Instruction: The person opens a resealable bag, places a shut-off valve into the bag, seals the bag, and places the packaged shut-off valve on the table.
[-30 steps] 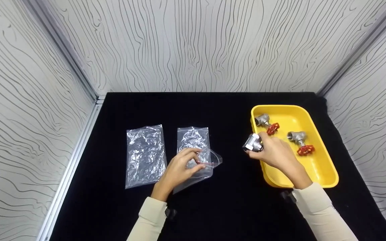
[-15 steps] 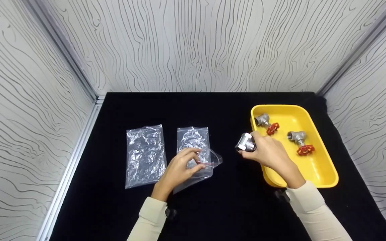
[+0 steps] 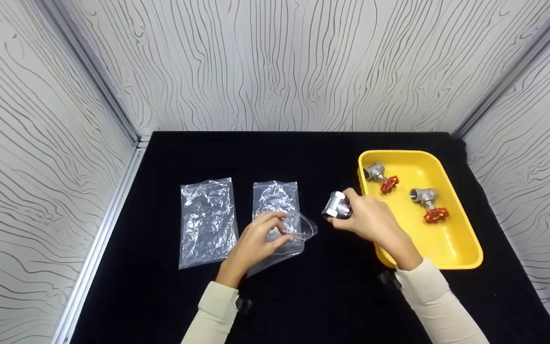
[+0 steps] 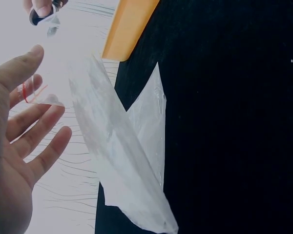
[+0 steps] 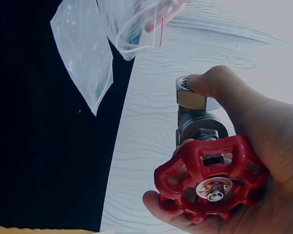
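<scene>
Back wall (image 3: pixel 275 67): white with thin, wiggly dark lines, across the top
Left wall (image 3: pixel 31 181): wiggly lines too, far left
Right wall (image 3: pixel 537 157): wiggly lines too, far right
Gray bar (image 3: pixel 91 69): slanted, upper left
Shiny strip (image 3: pixel 102 239): slanted, lower left
Table (image 3: pixel 303 155): black, middle and bottom

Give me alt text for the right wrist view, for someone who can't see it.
A right hand grips a metal valve with a red handwheel in the foreground. Behind it, part of the left hand touches a clear zip bag with a gaping mouth; another clear bag lies on the black surface.
</scene>
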A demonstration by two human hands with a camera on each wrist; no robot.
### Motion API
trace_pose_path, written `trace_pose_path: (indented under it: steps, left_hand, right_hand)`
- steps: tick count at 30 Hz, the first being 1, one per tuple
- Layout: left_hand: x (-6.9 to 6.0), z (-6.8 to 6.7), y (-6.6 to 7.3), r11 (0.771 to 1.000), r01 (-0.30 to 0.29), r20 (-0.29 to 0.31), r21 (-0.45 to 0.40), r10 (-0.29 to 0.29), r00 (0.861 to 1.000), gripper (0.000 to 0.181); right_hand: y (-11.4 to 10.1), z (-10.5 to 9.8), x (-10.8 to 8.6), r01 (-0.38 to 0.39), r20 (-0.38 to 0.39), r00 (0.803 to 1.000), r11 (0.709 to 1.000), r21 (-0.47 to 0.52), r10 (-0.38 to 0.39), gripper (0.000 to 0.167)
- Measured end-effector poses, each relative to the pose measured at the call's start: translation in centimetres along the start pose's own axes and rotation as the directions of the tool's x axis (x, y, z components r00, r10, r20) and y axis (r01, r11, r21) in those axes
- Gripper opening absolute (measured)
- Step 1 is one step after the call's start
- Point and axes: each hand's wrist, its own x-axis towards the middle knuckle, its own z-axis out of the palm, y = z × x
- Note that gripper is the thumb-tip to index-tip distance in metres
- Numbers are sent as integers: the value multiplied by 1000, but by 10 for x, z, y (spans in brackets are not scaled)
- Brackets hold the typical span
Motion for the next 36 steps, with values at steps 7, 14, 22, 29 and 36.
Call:
trace_pose_path:
  steps: [7,14,22,29,36]
  left_hand:
    - [0,0,1,1000,-29,-6,6,29,1000,24]
    - [0,0,3,1000,-30,-2,9,30,1000,24]
    - [0,0,2,999,-41,-3,10,41,999,23]
    - [1,0,2,999,-32,4,4,32,999,23]
    - [0,0,4,1000,-19,11,-2,19,1000,23]
  right_hand:
    - [-9,8,1,27,-11,1000,1000,-11,-27,59]
    - [-17,16,3,34,19,999,999,-16,-34,63]
    - [-24,23,6,45,59,997,999,-5,-44,61]
    - [-29,31,5,57,83,995,998,-20,-55,60]
    - [-34,37,5,80,107,991,997,-9,-79,59]
